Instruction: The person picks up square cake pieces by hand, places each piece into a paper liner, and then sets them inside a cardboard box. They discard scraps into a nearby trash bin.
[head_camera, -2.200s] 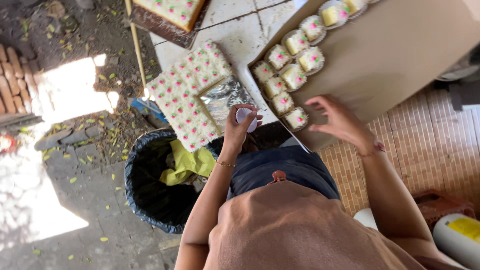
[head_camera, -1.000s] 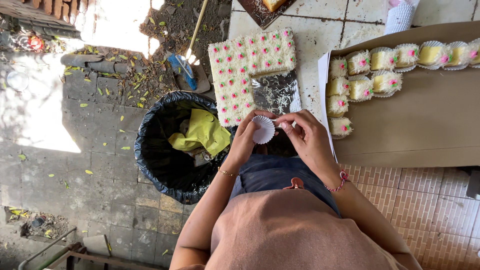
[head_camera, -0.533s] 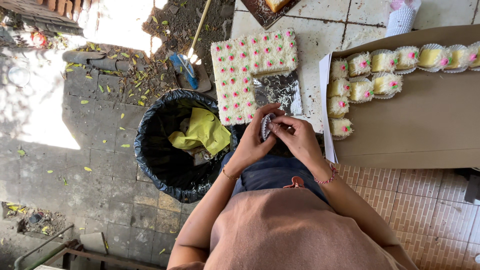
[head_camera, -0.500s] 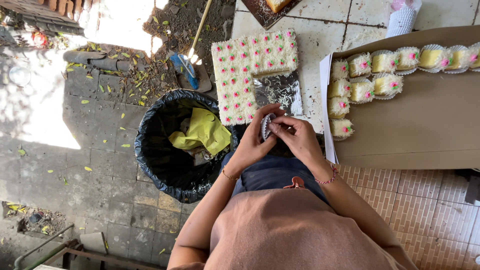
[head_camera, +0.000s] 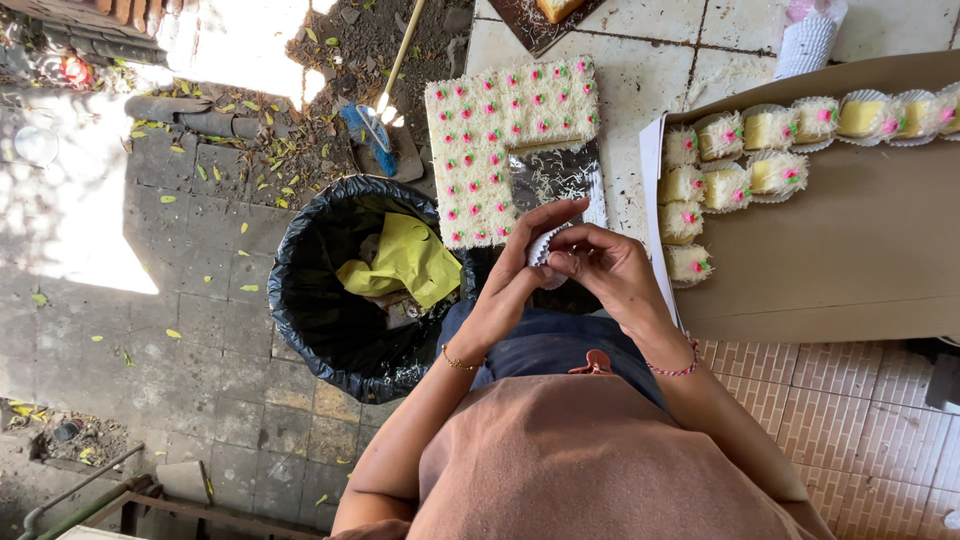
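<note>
My left hand (head_camera: 515, 280) and my right hand (head_camera: 605, 270) meet in front of me over a white pleated paper cup (head_camera: 541, 246), both pinching it with the fingertips. Just beyond them lies a large sheet cake (head_camera: 485, 140) with white shreds and pink dots, part of it cut away to bare foil board (head_camera: 555, 172). To the right, cut cake squares in paper cups (head_camera: 715, 185) stand in rows inside a brown cardboard tray (head_camera: 850, 250).
A black-lined bin (head_camera: 345, 290) with yellow paper in it stands at the left beside my knees. A stack of paper cups (head_camera: 805, 40) sits at the top on the tiled counter (head_camera: 650, 50). A broom (head_camera: 385, 85) and leaves lie on paving.
The paper cup was held open and round a second ago; now both hands' fingers close around it and work at its edge. The hands stay in about the same place.
</note>
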